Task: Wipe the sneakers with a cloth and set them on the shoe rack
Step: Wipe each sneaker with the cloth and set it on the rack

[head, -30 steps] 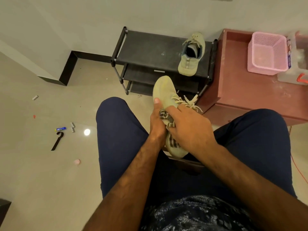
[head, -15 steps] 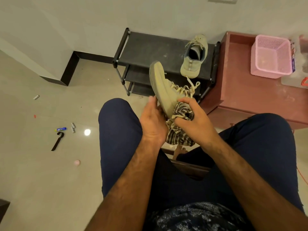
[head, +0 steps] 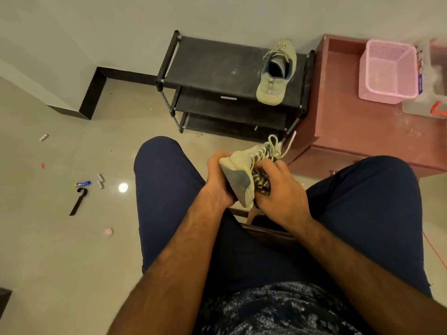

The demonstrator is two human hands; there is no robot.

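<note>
Clenching the left grip (head: 219,180) round the left flank of a pale sneaker (head: 238,176), held up between the knees; squeezing a dark patterned cloth (head: 261,183) in the right grip (head: 281,189), curled tight and pressing that cloth against the sneaker's right flank; showing one grey-patched end of the sneaker toward the camera, with loose laces (head: 275,146) trailing off the far end; hiding most of the cloth under the right grip. Straight ahead by the wall, a black shoe rack (head: 210,64) of three shelves, carrying on the right of its top shelf the second sneaker (head: 275,76), opening upward; just beside the rack on the right, a reddish worktop (head: 350,126) bearing a pink basket (head: 387,93) and a clear box (head: 425,102) cut off by the frame edge. Out on the floor to the left, well apart from both grips, a blue tube (head: 83,183), a black strap (head: 78,201), some batteries (head: 100,181) and a small pink blob (head: 108,232). Keeping the held sneaker nearer than the rack and below it in view, wedged between the two grips, touching both the left palm and the cloth.
</note>
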